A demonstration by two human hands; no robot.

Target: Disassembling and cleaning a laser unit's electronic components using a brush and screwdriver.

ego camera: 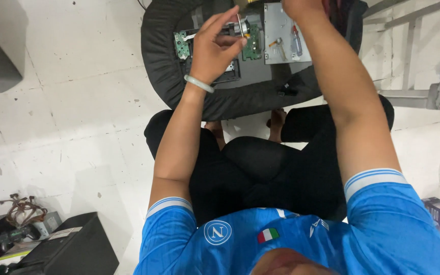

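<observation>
**First speaker:** Head view, looking straight down: what is being held, and where?

**Second speaker:** A thin metal tool [240, 24], perhaps a small screwdriver, is pinched between thumb and fingertips of the left hand [215, 48], the fingers curled nearly closed around it. It is held just above an opened electronic device [215, 51] with green circuit boards [253, 46] exposed, which lies on a round black cushioned surface [159, 61] in front of the seated person's knees.

**First speaker:** And the other hand?

**Second speaker:** The right hand [301, 6] is cut off by the top edge of the picture; whether it is open or closed cannot be told. Beneath its forearm a grey metal plate [281, 23] is seen, with a small red-handled tool [296, 40] and another small tool [277, 46] lying on it.

**First speaker:** What might go wrong?

**Second speaker:** The thin tool could be dropped from so light a pinch and fall onto the bare boards, which might be scratched. Loose tools on the plate could be knocked off by the right forearm. Anything small that rolls off the soft, rounded surface could be lost on the white tiled floor [77, 102].

**First speaker:** Anything further out?

**Second speaker:** A dark box [72, 249] and tangled cables [21, 209] are seen at lower left.
</observation>
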